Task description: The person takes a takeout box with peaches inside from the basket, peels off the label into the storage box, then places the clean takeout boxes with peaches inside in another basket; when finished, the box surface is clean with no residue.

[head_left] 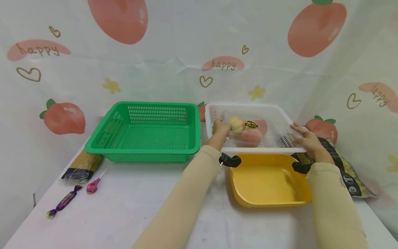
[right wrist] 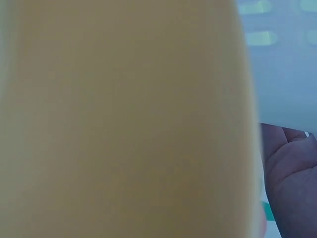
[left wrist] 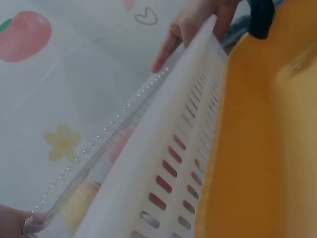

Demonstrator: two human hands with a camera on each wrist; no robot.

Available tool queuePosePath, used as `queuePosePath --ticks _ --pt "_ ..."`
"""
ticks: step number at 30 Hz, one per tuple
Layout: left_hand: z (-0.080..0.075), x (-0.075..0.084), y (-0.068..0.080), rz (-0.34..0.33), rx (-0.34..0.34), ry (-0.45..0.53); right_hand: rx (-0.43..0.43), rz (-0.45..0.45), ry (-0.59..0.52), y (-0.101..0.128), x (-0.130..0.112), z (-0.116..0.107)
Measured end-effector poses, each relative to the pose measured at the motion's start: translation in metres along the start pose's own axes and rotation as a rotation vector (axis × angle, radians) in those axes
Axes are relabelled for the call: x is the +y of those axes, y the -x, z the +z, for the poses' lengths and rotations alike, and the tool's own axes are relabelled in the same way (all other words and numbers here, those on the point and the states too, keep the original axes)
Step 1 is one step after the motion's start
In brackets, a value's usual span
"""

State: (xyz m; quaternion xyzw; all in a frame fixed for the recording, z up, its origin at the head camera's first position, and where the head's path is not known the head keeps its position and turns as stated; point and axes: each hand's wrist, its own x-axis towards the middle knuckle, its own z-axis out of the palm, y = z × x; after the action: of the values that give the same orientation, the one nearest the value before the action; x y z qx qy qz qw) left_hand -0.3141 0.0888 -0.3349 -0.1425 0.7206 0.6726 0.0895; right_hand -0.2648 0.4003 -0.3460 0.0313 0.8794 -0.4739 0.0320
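Nearest, beige sleeves (head_left: 186,204) reach far across the table (head_left: 140,211); beyond the yellow tray (head_left: 267,180), the white basket (head_left: 248,109) lies between both hands; left hand (head_left: 220,128) grips its left rim, fingers curled over; right hand (head_left: 306,140) holds its right rim, fingers fairly straight along it; peaches (head_left: 250,135) lie inside; a green basket (head_left: 146,131) stands just left.
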Motion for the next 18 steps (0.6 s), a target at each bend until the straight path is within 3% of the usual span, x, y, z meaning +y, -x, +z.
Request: queuePosePath --ticks 10,18 --pt "-0.004 0.002 0.002 0.043 -0.023 0.082 0.003 0.022 0.046 0.000 -0.004 0.003" --pt "-0.011 0.009 0.013 0.159 -0.059 0.207 0.023 0.023 0.032 -0.001 0.000 0.004"
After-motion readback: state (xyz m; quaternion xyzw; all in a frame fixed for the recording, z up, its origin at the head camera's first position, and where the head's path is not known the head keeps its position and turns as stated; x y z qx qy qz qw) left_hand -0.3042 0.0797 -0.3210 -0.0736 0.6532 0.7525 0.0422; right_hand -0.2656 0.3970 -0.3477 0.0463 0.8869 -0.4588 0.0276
